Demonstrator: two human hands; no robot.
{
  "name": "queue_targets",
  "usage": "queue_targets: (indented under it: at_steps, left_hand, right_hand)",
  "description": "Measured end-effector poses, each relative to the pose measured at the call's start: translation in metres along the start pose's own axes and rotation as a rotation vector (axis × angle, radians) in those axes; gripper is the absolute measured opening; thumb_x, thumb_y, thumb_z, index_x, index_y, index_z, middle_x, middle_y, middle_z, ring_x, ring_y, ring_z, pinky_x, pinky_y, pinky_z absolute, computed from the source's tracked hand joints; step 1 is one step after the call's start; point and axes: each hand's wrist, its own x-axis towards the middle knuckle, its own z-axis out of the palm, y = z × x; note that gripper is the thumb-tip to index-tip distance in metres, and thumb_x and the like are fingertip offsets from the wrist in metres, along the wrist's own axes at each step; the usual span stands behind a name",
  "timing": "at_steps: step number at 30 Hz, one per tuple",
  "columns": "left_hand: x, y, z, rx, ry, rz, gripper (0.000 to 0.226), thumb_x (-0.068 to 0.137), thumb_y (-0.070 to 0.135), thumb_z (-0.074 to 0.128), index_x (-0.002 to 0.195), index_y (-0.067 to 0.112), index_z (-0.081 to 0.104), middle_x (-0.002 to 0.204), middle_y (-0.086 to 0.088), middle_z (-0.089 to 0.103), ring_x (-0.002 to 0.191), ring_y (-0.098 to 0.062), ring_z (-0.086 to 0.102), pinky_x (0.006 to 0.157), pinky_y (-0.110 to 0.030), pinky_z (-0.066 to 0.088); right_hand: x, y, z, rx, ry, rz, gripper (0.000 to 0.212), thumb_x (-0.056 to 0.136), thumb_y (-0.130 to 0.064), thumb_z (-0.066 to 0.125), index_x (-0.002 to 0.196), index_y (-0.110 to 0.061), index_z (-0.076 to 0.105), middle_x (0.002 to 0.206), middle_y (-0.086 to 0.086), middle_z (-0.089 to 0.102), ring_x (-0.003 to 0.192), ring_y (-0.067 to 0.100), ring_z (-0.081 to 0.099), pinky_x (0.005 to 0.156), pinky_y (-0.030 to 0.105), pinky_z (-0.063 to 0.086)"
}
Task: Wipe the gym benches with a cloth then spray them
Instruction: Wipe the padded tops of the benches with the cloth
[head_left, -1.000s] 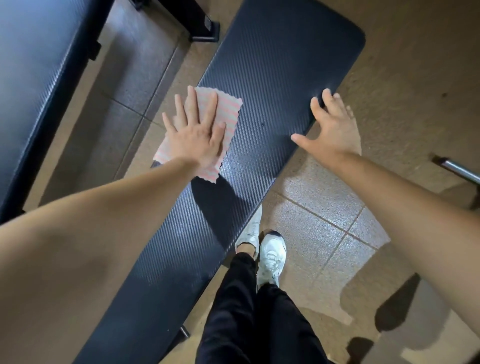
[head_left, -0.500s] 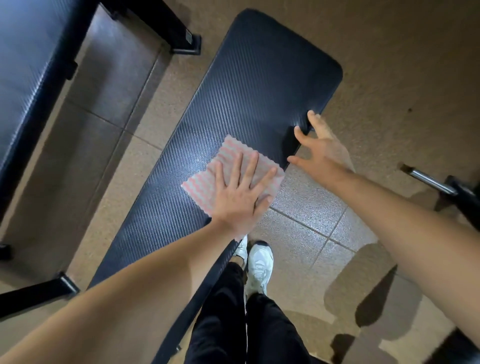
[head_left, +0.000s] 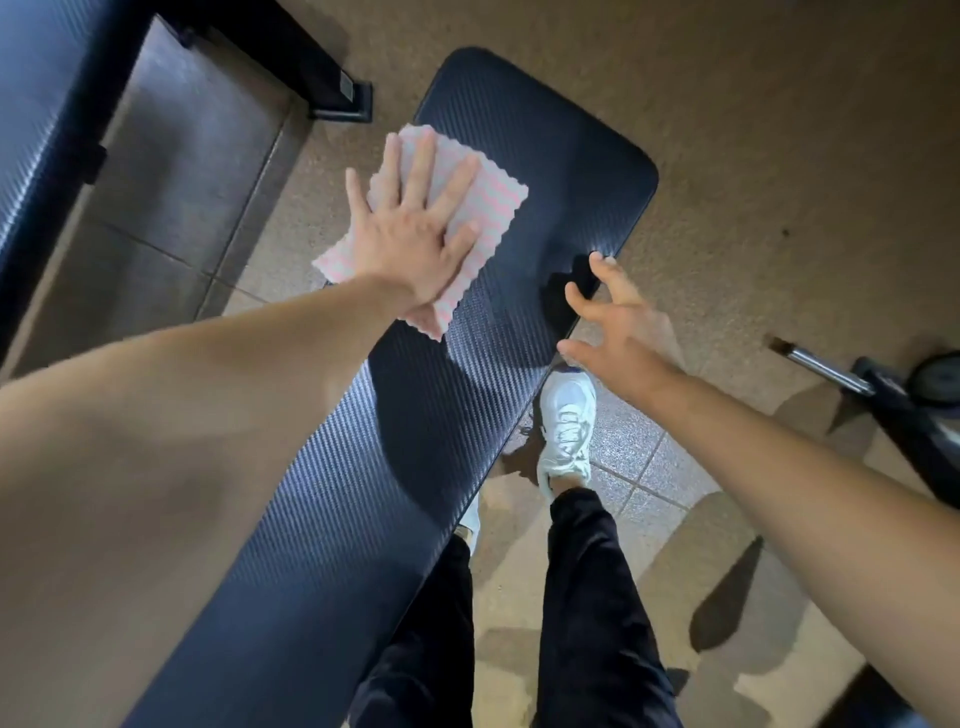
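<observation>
A pink-and-white striped cloth (head_left: 493, 197) lies flat on the far half of a long black gym bench (head_left: 467, 441), at its left edge, with one corner hanging over the side. The person's left hand (head_left: 410, 244) presses down on the cloth, palm flat, fingers straight and spread wide. The right hand (head_left: 618, 327) is at the bench's right edge, fingers spread and gently curved, holding nothing; whether it touches the padding cannot be told.

The bench pad has a fine woven, carbon-fibre-like texture and catches a pale sheen of light. It runs diagonally from the lower left to a rounded end at upper centre. A second bench (head_left: 26, 130) with the same padding runs along the far left, and its black steel foot (head_left: 332, 88) rests on the floor (head_left: 779, 156). The floor is tan and speckled, with grey tiles in places. Beside the bench stand the person's legs in black trousers (head_left: 592, 597) and a white trainer (head_left: 566, 421). A chrome bar (head_left: 821, 366) lies at the right.
</observation>
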Motion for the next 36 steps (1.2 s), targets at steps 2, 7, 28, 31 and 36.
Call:
queue_targets:
  at_steps: [2, 7, 28, 31, 36]
  left_hand:
    - [0.000, 0.005, 0.001, 0.016, 0.030, -0.014, 0.063, 0.104, 0.058, 0.013, 0.162, 0.041, -0.005, 0.173, -0.006, -0.009, 0.157, -0.040, -0.009, 0.120, -0.072, 0.004]
    - [-0.024, 0.028, 0.016, 0.004, 0.038, 0.040, 0.063, 0.105, 0.058, 0.015, 0.164, 0.037, 0.006, 0.173, -0.008, -0.001, 0.158, -0.040, -0.003, 0.121, -0.069, -0.001]
    - [0.065, 0.060, -0.012, -0.014, 0.057, -0.022, 0.061, 0.104, 0.062, 0.018, 0.161, 0.047, 0.004, 0.174, 0.000, -0.001, 0.159, -0.036, -0.006, 0.118, -0.074, -0.001]
    - [0.094, 0.059, -0.024, -0.036, 0.064, -0.151, 0.059, 0.103, 0.063, 0.014, 0.160, 0.049, 0.005, 0.173, 0.002, -0.005, 0.158, -0.039, -0.009, 0.115, -0.078, 0.000]
    - [0.109, 0.088, -0.025, -0.014, 0.068, -0.204, 0.060, 0.103, 0.058, 0.013, 0.161, 0.045, 0.009, 0.173, -0.004, -0.002, 0.157, -0.041, -0.007, 0.115, -0.078, -0.001]
  right_hand:
    - [0.002, 0.002, -0.003, 0.068, 0.017, 0.006, 0.050, 0.090, -0.033, 0.074, 0.138, -0.031, 0.060, 0.165, -0.011, 0.024, 0.149, 0.002, 0.022, 0.109, 0.016, 0.021]
    - [0.026, 0.023, -0.028, 0.230, 0.249, 0.028, 0.037, 0.089, -0.024, 0.072, 0.126, -0.020, 0.070, 0.143, -0.003, 0.058, 0.125, 0.012, 0.058, 0.105, 0.006, 0.027]
    - [0.100, 0.068, -0.062, 0.499, 0.184, 0.170, 0.052, 0.089, -0.021, 0.073, 0.136, -0.034, 0.056, 0.112, -0.007, 0.069, 0.101, 0.011, 0.067, 0.101, 0.035, 0.052]
    - [0.101, 0.071, -0.061, 0.549, 0.184, 0.172, 0.051, 0.089, -0.021, 0.074, 0.134, -0.035, 0.057, 0.107, -0.007, 0.068, 0.099, 0.010, 0.067, 0.094, 0.026, 0.053]
    - [0.105, 0.081, -0.069, 0.593, 0.090, 0.087, 0.052, 0.091, -0.013, 0.072, 0.139, -0.028, 0.055, 0.125, -0.004, 0.065, 0.098, 0.002, 0.065, 0.075, -0.001, 0.044]
